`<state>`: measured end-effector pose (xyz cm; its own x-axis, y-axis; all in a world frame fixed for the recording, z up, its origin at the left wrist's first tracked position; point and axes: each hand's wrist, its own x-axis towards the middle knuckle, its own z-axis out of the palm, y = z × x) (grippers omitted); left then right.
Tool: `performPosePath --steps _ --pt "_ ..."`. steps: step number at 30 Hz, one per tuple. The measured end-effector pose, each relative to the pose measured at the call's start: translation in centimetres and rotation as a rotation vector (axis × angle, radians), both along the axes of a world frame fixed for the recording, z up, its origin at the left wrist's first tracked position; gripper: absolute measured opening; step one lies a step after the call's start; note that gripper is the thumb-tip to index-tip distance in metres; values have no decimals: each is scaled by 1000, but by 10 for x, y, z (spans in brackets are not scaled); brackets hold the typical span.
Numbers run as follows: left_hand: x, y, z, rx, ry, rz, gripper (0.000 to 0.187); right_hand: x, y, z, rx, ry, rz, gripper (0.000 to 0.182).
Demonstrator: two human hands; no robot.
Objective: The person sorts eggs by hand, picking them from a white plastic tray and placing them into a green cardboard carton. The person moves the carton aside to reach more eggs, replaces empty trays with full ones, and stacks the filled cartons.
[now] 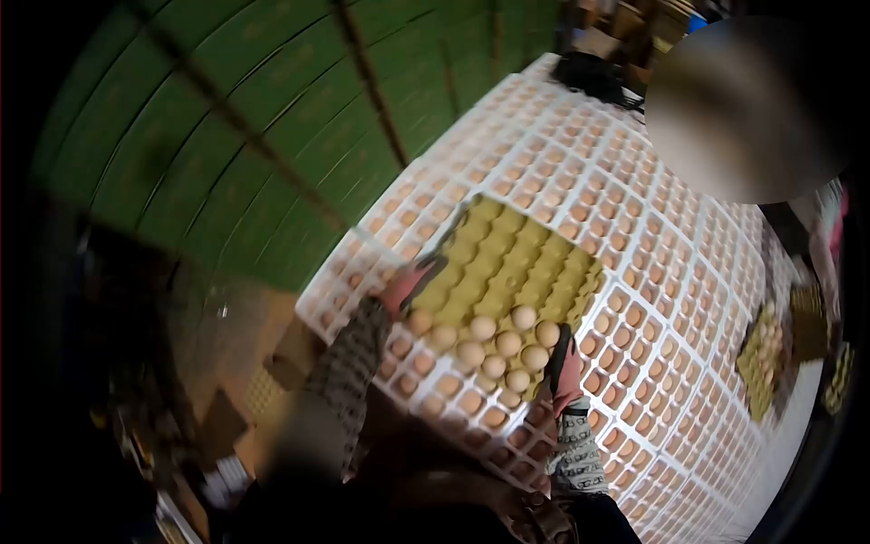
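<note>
Yellow tray point(507, 263) sat on the white egg grid point(634, 208), left hand point(403, 288) and right hand point(564, 367) each clamped on a near tray edge, eggs point(497, 343) between both grips.

We can't make out any readable text here, honestly. No labels, brands or numbers show on the yellow egg tray point(512, 263), on the white plastic grid trays point(652, 272) around it, or on the green panels point(227, 136) off to the far left. The stuff stacked at the near left is too dark and blurry for us to read.
</note>
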<state>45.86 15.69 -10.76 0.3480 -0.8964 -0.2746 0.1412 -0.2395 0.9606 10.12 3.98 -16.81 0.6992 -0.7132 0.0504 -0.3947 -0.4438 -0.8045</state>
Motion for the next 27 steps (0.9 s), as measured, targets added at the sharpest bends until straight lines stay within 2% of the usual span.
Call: performPosePath --steps 1,3,4,5,6,7,8,9,10,11,15,16,17,19,20,21,23,24,25,27 --pt "-23 8 31 -129 196 9 39 -1 -3 17 -75 -54 89 54" --pt "-41 30 36 -134 133 121 44 -11 0 27 -323 -175 183 49" --pt "-61 46 60 -81 13 165 48 -29 1 29 -96 -278 131 49" --pt "-89 68 83 103 -153 364 48 -55 2 26 148 -349 80 50" --pt "-99 87 41 -269 -104 382 48 -70 3 26 405 -384 43 51" --pt "-125 110 51 -325 -29 455 50 -74 0 30 443 -317 51 52" --pt "-152 139 63 -291 -189 604 51 -70 -1 39 393 -216 89 53" --pt "-177 178 74 -142 -119 608 60 -65 -3 47 318 -114 152 54" --pt "-199 193 38 -142 -125 752 60 -53 -1 55 252 -27 237 55" --pt "-227 222 32 -122 -140 849 59 -40 7 62 181 56 340 55" --pt "-344 322 8 -191 170 1369 57 14 55 81 9 285 829 59" --pt "-373 340 -20 -264 338 1505 56 27 74 83 0 336 957 60" --pt "-411 358 -12 -155 458 1532 55 28 94 85 30 374 1067 61" --pt "-477 389 -28 -233 251 1771 55 31 179 100 124 484 1208 58" --pt "-514 413 -25 -257 303 1844 56 24 215 84 200 409 1358 53" --pt "-546 433 -19 -280 355 1920 57 19 285 101 502 627 1274 58" --pt "-610 459 -19 -274 374 2080 57 4 362 95 476 744 1343 50" --pt "-608 446 3 -249 392 2154 57 21 369 108 592 801 1320 48" --pt "-637 460 -6 -251 418 2220 57 -6 415 119 624 847 1385 47" --pt "-699 470 -51 -363 344 2409 56 -44 482 112 407 917 1545 46"
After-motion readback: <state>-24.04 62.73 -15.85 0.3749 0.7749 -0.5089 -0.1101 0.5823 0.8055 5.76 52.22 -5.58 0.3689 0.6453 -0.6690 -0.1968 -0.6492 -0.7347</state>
